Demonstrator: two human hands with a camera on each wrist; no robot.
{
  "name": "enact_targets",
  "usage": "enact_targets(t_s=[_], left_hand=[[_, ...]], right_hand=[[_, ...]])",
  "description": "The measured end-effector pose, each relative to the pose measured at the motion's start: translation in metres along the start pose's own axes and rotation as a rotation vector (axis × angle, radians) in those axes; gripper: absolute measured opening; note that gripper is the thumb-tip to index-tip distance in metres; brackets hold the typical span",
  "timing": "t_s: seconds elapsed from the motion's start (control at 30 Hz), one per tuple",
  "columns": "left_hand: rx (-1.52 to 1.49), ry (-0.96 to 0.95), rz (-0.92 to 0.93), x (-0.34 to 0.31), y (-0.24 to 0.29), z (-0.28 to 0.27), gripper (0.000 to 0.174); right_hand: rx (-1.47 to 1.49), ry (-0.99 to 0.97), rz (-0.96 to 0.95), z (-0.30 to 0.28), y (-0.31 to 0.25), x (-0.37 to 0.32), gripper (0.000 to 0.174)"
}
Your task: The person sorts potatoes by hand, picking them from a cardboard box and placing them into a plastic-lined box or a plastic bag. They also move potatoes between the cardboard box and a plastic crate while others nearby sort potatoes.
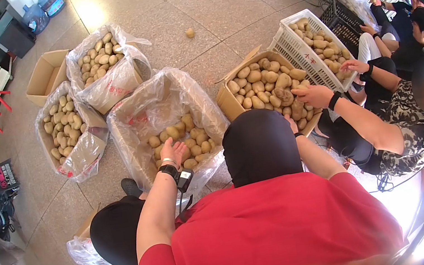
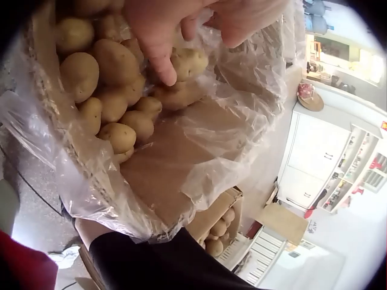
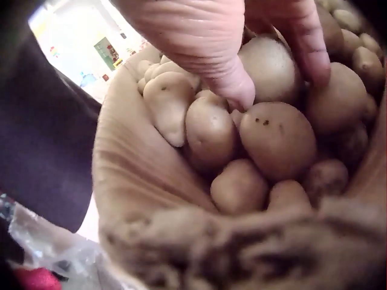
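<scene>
Head view takes in two cartons on the tiled floor: a lined box (image 1: pixel 134 126) by the left arm and, just beside it, a heaped box (image 1: pixel 227 104) that touches a white slatted crate (image 1: pixel 294 50). By my reading the work is early to midway. The lined box holds a low pile at its far end with bare brown cardboard (image 2: pixel 163 175) showing near, while the heaped box looks nearly full. The liner (image 2: pixel 242 121) is thin, crinkled clear plastic; the unlined carton's wall (image 3: pixel 133 157) is matte and fibrous. The potatoes (image 2: pixel 112 72) are smooth, tan and oval, some speckled. The left hand (image 2: pixel 199 24) hangs relaxed over the pile, holding nothing. The right hand (image 3: pixel 211 36) pinches one round potato (image 3: pixel 272 66) between thumb and finger in the heaped box.
</scene>
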State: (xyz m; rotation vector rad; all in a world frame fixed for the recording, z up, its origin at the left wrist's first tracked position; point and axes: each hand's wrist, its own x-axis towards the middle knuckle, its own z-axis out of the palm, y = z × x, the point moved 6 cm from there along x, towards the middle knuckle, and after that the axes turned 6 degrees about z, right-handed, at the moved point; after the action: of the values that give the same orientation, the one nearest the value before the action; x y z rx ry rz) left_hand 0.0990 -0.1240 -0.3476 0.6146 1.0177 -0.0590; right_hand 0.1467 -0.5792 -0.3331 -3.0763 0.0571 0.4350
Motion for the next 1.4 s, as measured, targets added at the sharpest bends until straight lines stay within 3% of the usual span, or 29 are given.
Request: enact_targets(t_s=[0.1,0.17,0.33,0.4,0.47,0.5,0.53,0.57,0.6,0.67,0.7,0.77,0.8,0.83,0.87,0.9,0.93,0.97,1.0,1.07,1.13,1.23,1.3,1.4], left_hand=[[0.112,-0.123,-0.061,-0.001,-0.007,0.006,0.05],[0.226,-0.163,-0.129,-0.013,-0.016,0.014,0.047],[0.229,-0.312,-0.192,-0.034,-0.019,0.048,0.043],[0.212,-0.396,-0.201,-0.045,-0.019,0.07,0.043],[0.147,-0.524,-0.199,-0.066,-0.016,0.099,0.045],[0.149,-0.526,-0.198,-0.076,-0.014,0.11,0.045],[0.076,-0.6,-0.206,-0.091,-0.01,0.124,0.045],[0.001,-0.674,-0.214,-0.104,-0.004,0.136,0.045],[0.002,-0.674,-0.213,-0.116,0.001,0.143,0.045],[-0.119,-0.794,-0.167,-0.136,0.014,0.158,0.047],[-0.122,-0.794,-0.165,-0.127,0.014,0.155,0.047],[-0.294,-0.654,-0.189,-0.084,0.015,0.129,0.054],[-0.294,-0.652,-0.187,-0.069,0.014,0.117,0.054],[-0.187,-0.533,-0.112,-0.051,0.014,0.096,0.055],[-0.08,-0.414,-0.04,-0.036,0.015,0.075,0.057],[-0.078,-0.414,-0.044,-0.029,0.015,0.064,0.057],[-0.062,-0.296,-0.071,-0.021,0.013,0.045,0.056],[-0.047,-0.176,-0.098,-0.016,0.01,0.027,0.056],[-0.046,-0.17,-0.102,-0.013,0.008,0.017,0.056],[0.099,-0.015,-0.064,-0.009,0.009,-0.008,0.056],[0.08,0.006,-0.066,0.0,0.007,-0.018,0.054],[-0.064,0.049,-0.094,0.0,0.008,-0.015,0.05],[-0.067,0.042,0.093,-0.003,0.022,-0.006,0.043],[-0.011,-0.05,0.076,0.007,0.025,-0.003,0.038]], right_hand=[[0.079,-0.073,0.09,0.005,0.01,0.006,0.027],[0.182,0.035,0.007,0.025,0.026,0.018,0.029],[0.5,0.05,0.112,-0.108,-0.028,0.016,0.045],[0.796,-0.153,0.127,-0.154,-0.055,0.026,0.048],[1.164,-0.456,-0.05,-0.199,-0.098,0.026,0.043],[1.166,-0.453,-0.05,-0.229,-0.115,0.016,0.043],[1.288,-0.559,-0.179,-0.26,-0.141,0.002,0.044],[1.406,-0.665,-0.313,-0.277,-0.158,-0.007,0.046],[1.406,-0.664,-0.315,-0.277,-0.157,-0.004,0.046],[1.304,-0.572,-0.251,-0.269,-0.147,0.007,0.049],[1.241,-0.479,-0.189,-0.254,-0.135,0.015,0.039],[0.809,-0.366,-0.042,-0.207,-0.102,0.028,0.034],[0.471,-0.12,-0.151,-0.155,-0.071,0.049,0.036],[0.352,-0.134,-0.15,-0.146,-0.069,0.029,0.042],[0.269,-0.079,-0.109,-0.11,-0.053,0.024,0.036],[0.157,-0.144,-0.157,-0.048,-0.021,0.029,0.03],[0.195,-0.061,-0.124,-0.053,-0.02,0.006,0.027],[0.187,-0.139,-0.131,-0.024,-0.003,0.001,0.029],[0.187,-0.146,-0.13,-0.02,-0.004,-0.011,0.029],[-0.059,-0.115,-0.107,-0.018,-0.007,-0.027,0.03],[-0.126,-0.113,-0.049,-0.018,-0.009,-0.035,0.031],[0.064,-0.163,0.016,0.007,-0.004,-0.033,0.031],[-0.009,-0.205,0.184,0.013,0.001,-0.034,0.03],[-0.058,-0.348,0.036,0.0,-0.015,-0.041,0.028]])
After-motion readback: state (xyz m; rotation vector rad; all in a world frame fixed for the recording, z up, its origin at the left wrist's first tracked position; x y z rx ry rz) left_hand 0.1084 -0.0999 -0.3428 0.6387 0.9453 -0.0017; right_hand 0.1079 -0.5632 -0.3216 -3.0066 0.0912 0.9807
